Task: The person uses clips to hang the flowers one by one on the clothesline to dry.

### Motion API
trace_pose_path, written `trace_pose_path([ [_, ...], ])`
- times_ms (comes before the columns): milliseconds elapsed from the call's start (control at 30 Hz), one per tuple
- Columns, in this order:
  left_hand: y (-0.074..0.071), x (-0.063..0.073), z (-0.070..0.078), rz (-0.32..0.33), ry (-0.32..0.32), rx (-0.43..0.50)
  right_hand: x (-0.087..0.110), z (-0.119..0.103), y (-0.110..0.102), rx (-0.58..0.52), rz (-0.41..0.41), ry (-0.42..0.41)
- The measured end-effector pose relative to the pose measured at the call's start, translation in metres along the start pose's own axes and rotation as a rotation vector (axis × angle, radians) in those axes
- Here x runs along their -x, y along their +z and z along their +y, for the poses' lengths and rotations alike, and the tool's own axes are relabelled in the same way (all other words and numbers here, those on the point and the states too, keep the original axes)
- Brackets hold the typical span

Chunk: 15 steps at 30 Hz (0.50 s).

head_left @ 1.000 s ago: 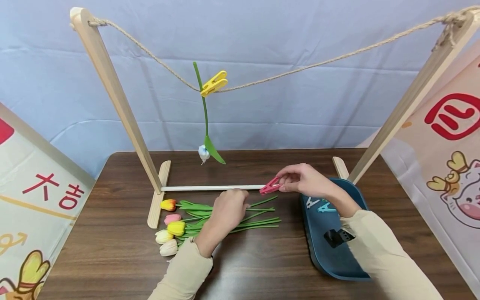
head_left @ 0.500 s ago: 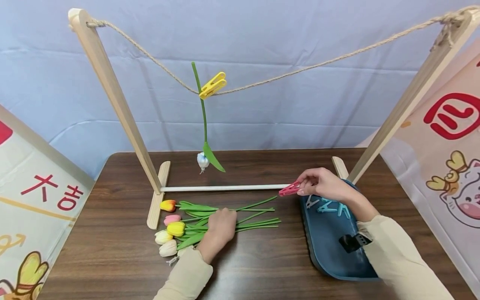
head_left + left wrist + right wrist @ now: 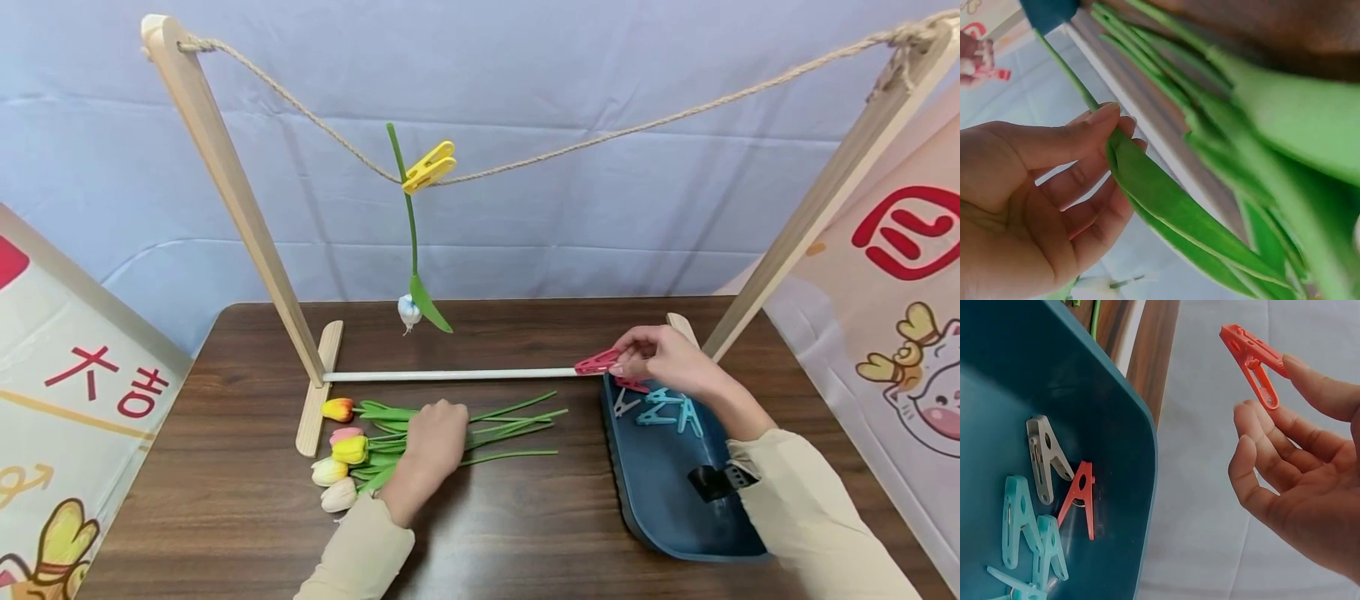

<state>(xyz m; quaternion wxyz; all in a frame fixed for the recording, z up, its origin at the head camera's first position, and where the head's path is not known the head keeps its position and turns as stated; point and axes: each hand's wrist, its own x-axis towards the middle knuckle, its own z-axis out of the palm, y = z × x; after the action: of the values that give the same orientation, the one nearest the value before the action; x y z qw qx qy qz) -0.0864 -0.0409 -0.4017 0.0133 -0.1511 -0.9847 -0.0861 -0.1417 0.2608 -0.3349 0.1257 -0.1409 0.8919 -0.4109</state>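
Two hands: your L hand [image 3: 437, 437] pinches a tulip stem [image 3: 1071, 77] betw. thumb & fingertips, by the leaf [image 3: 1166, 200]; your R hand [image 3: 663, 360] pinches the red peg [image 3: 1249, 353] by its handle ends.
Tulip stem: at the bunch [image 3: 390, 414] on the bench [image 3: 525, 533].
Red peg: held near the blue tray [image 3: 660, 510], far L corner.
Stem feel: prob. light, bendy, maybe slick; hold bare stem, since the leaf likely folds.
Flower heads [image 3: 339, 494]: prob. soft, crushable; don't grip there.
Peg feel: likely light, stiff, springy plastic; squeeze evenly or it may twist.
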Motion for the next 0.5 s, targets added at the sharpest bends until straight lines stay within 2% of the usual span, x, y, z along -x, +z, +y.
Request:
trace_pose_path([
  [167, -0.018, -0.005, -0.002, 0.049, 0.018, 0.007, 0.002, -0.001, -0.005, 0.059, 0.037, 0.000],
  [267, -0.034, -0.009, -0.003, 0.075, 0.021, 0.015, 0.003, -0.002, -0.008, 0.092, 0.056, -0.002],
  [500, -0.076, -0.020, -0.003, 0.158, -0.005, 0.132, 0.002, -0.006, -0.013, 0.121, 0.069, 0.000],
])
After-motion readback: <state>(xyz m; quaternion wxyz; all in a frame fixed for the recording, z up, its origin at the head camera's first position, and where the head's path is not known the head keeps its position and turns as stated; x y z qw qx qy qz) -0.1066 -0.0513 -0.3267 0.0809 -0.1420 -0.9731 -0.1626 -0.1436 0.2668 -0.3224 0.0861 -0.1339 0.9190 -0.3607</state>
